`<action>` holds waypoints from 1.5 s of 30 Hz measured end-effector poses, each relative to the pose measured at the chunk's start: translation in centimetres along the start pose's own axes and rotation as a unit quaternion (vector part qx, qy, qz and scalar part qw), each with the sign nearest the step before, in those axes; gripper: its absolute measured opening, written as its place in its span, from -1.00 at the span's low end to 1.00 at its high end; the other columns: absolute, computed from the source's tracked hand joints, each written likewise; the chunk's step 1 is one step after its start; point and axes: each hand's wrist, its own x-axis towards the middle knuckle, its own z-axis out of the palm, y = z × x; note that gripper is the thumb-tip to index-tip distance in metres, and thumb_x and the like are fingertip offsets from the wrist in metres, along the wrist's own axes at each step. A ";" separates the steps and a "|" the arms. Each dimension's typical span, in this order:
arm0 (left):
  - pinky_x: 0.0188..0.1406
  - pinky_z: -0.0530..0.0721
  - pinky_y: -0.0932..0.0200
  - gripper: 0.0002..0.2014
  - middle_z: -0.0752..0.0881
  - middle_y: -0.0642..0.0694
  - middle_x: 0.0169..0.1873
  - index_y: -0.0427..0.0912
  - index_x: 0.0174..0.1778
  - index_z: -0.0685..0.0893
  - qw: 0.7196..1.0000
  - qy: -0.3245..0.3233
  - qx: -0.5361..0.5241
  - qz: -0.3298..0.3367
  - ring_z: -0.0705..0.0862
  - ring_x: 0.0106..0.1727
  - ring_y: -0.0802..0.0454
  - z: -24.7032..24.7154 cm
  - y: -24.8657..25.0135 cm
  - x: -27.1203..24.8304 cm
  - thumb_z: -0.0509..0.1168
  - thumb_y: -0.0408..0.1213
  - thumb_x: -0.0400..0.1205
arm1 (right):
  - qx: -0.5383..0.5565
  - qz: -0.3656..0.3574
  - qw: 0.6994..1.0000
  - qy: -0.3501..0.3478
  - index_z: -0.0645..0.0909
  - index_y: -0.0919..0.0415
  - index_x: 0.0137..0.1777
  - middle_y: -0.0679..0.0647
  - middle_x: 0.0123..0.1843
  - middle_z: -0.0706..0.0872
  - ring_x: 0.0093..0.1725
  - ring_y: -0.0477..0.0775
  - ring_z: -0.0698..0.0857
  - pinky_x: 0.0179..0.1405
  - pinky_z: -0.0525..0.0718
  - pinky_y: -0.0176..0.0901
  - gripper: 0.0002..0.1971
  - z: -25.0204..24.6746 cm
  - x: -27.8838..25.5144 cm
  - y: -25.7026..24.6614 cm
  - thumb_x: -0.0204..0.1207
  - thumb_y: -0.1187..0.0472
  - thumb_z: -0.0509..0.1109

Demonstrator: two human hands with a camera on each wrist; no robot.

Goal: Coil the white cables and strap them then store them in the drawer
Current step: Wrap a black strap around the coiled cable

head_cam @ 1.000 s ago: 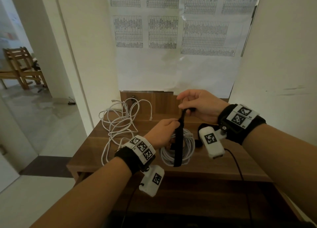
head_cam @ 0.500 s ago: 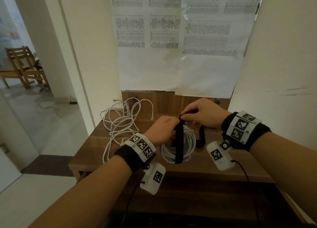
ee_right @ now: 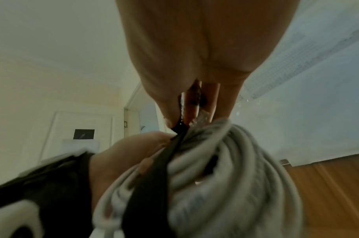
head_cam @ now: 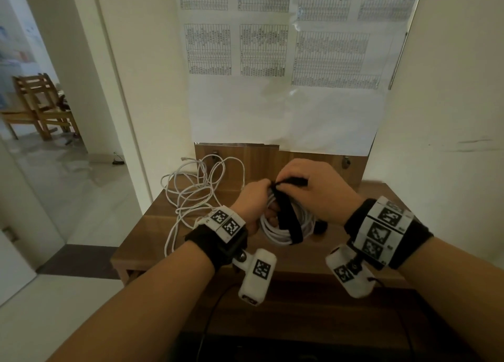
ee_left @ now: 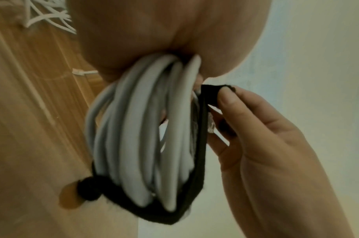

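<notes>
A coiled white cable (head_cam: 275, 229) (ee_left: 138, 136) (ee_right: 225, 169) hangs above the wooden table (head_cam: 152, 241), gripped at its top by my left hand (head_cam: 255, 201). A black strap (head_cam: 287, 217) (ee_left: 201, 145) (ee_right: 152, 173) loops down around the coil. My right hand (head_cam: 308, 187) (ee_left: 246, 128) pinches the strap's free end at the top of the coil, right next to the left hand's fingers. A second white cable (head_cam: 196, 190) lies loose and tangled on the table's left side. No drawer shows clearly.
The table stands against a wall with a wooden back panel (head_cam: 272, 162) and printed paper sheets (head_cam: 286, 61) above. A doorway with a wooden chair (head_cam: 38, 105) opens at the left. A wall (head_cam: 450, 116) closes in on the right.
My right hand came down from above the coil, bringing the strap's end over and onto the coil's top beside my left hand. The coil stayed in my left hand.
</notes>
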 end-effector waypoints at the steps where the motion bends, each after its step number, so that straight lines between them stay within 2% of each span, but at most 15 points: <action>1: -0.60 0.35 0.16 -0.70 0.45 -0.12 -0.59 -0.20 -0.30 0.48 1.000 0.002 -0.014 -0.008 0.38 -0.67 0.00 -0.1 0.1 0.1 0.04 -0.27 0.75 | -0.007 -0.017 1.000 0.005 0.79 0.11 0.05 -0.08 0.01 0.75 0.00 -0.15 0.69 0.10 0.65 -0.32 -0.90 0.0 -0.2 0.0 0.60 0.22 0.48; 5: -0.66 0.34 0.23 -0.70 0.41 -0.06 -0.66 -0.17 -0.35 0.43 0.998 0.006 -0.067 -0.010 0.35 -0.72 0.04 -0.2 0.6 0.0 0.07 -0.24 0.73 | -0.063 -0.060 0.996 -0.015 0.81 0.17 0.10 -0.01 0.17 0.74 0.11 -0.04 0.70 0.21 0.69 -0.12 -0.86 0.0 -0.7 -0.3 0.61 0.24 0.45; 9: -0.70 0.32 0.28 -0.69 0.39 -0.08 -0.51 -0.17 -0.15 0.61 0.984 -0.087 -0.154 -0.010 0.33 -0.66 0.08 -1.0 0.7 0.0 0.16 -0.02 0.74 | -0.094 -0.062 0.992 -0.051 0.74 0.10 0.32 -0.05 0.39 0.68 0.41 -0.05 0.58 0.47 0.53 -0.13 -0.71 -0.8 -1.2 -0.3 0.66 0.10 0.36; 11: -0.69 0.35 0.29 -0.62 0.41 -0.08 -0.45 -0.18 0.04 0.67 0.979 -0.131 -0.158 0.003 0.35 -0.61 0.09 -1.3 0.6 0.1 0.26 0.11 0.69 | -0.015 -0.014 0.998 -0.053 0.61 0.04 0.49 -0.10 0.51 0.60 0.55 -0.16 0.45 0.56 0.38 -0.24 -0.62 -0.6 -1.9 -0.5 0.69 0.07 0.34; 13: -0.65 0.41 0.29 -0.54 0.45 -0.12 -0.39 -0.26 0.14 0.63 0.981 -0.130 -0.146 0.019 0.39 -0.55 0.06 -1.3 0.5 0.4 0.34 0.12 0.65 | 0.125 0.056 0.991 0.006 0.50 -0.04 0.55 -0.11 0.57 0.54 0.56 -0.20 0.45 0.55 0.43 -0.23 -0.56 -0.2 -2.6 -0.5 0.68 0.10 0.37; 15: -0.62 0.44 0.28 -0.50 0.49 -0.15 -0.35 -0.31 0.14 0.61 0.978 -0.130 -0.162 0.027 0.40 -0.49 0.02 -1.3 0.8 0.4 0.39 0.11 0.61 | 0.218 0.157 0.962 0.054 0.38 -0.08 0.62 -0.12 0.63 0.45 0.56 -0.15 0.45 0.53 0.49 -0.11 -0.42 0.1 -3.0 -0.1 0.61 -0.01 0.42; 18: -0.56 0.51 0.28 -0.49 0.59 -0.21 -0.24 -0.33 0.17 0.65 0.972 -0.141 -0.179 0.052 0.44 -0.40 0.00 -1.3 1.0 0.5 0.48 0.04 0.52 | 0.325 0.292 0.899 -0.006 0.25 -0.04 0.69 0.03 0.61 0.50 0.50 0.08 0.56 0.50 0.55 0.13 -0.11 0.6 -3.4 0.8 0.38 -0.29 0.42; 21: -0.48 0.57 0.25 -0.61 0.57 -0.28 -0.15 -0.36 0.17 0.66 0.973 -0.146 -0.165 0.065 0.43 -0.35 -0.05 -1.5 0.7 0.6 0.48 -0.13 0.58 | 0.507 0.328 0.797 -0.015 0.45 0.05 0.54 0.22 0.37 0.72 0.25 0.28 0.78 0.27 0.73 0.29 -0.31 1.3 -4.2 0.8 0.41 -0.08 0.48; 22: -0.47 0.58 0.25 -0.68 0.55 -0.28 -0.17 -0.37 0.13 0.66 0.975 -0.143 -0.157 0.063 0.43 -0.35 -0.04 -1.6 0.5 0.7 0.46 -0.20 0.60 | 0.521 0.324 0.789 -0.004 0.49 0.09 0.50 0.22 0.33 0.75 0.20 0.27 0.81 0.17 0.79 0.23 -0.36 1.5 -4.3 0.6 0.41 0.00 0.49; 25: -0.51 0.59 0.27 -0.86 0.58 -0.15 -0.42 -0.39 0.03 0.67 0.983 -0.120 -0.131 0.048 0.47 -0.52 0.08 -1.7 0.2 0.8 0.40 -0.37 0.64 | 0.492 0.320 0.809 0.034 0.55 0.13 0.42 0.20 0.26 0.79 0.14 0.19 0.84 -0.03 0.84 0.03 -0.44 2.1 -4.4 0.3 0.40 0.07 0.50; 28: -0.51 0.58 0.27 -0.83 0.58 -0.07 -0.53 -0.42 0.09 0.66 0.987 -0.107 -0.112 0.032 0.46 -0.59 0.13 -1.5 0.0 0.7 0.37 -0.38 0.66 | 0.491 0.327 0.806 0.045 0.59 0.11 0.38 0.18 0.22 0.81 0.12 0.17 0.84 -0.01 0.84 0.05 -0.57 2.4 -4.7 0.4 0.52 0.12 0.47; 32: -0.40 0.67 0.27 -0.72 0.72 -0.15 -0.27 -0.35 0.14 0.70 0.988 -0.122 -0.098 0.003 0.62 -0.43 0.07 -1.4 0.1 0.5 0.42 -0.21 0.64 | 0.497 0.361 0.787 0.065 0.57 0.12 0.42 0.20 0.24 0.80 0.14 0.18 0.84 0.08 0.83 0.13 -0.57 3.1 -4.9 0.8 0.56 0.12 0.47; 35: -0.07 0.77 0.06 -0.54 0.83 -0.20 0.03 -0.24 0.27 0.72 0.992 -0.114 -0.051 -0.013 0.81 -0.03 -0.08 -1.4 0.0 0.5 0.45 0.02 0.58 | 0.507 0.385 0.766 0.093 0.55 0.15 0.42 0.21 0.23 0.80 0.10 0.18 0.85 0.07 0.82 0.12 -0.55 3.5 -5.1 1.3 0.56 0.09 0.48; 38: -0.11 0.78 0.05 -0.45 0.84 -0.20 0.06 -0.20 0.25 0.74 0.995 -0.093 -0.024 -0.020 0.83 0.00 -0.08 -1.1 -0.3 0.3 0.41 0.19 0.55 | 0.526 0.395 0.744 0.113 0.55 0.17 0.41 0.21 0.18 0.81 0.02 0.16 0.86 -0.03 0.80 0.03 -0.53 3.5 -5.5 2.1 0.54 0.06 0.49; 45: 0.05 0.79 -0.04 -0.65 0.82 -0.23 0.11 -0.22 0.27 0.71 0.996 -0.046 -0.069 -0.017 0.81 -0.01 -0.07 0.0 -1.8 0.1 0.31 -0.05 0.71 | 0.522 0.406 0.739 0.129 0.56 0.11 0.44 0.16 0.25 0.80 0.16 0.18 0.82 0.03 0.78 0.07 -0.46 3.3 -6.7 3.3 0.44 0.13 0.55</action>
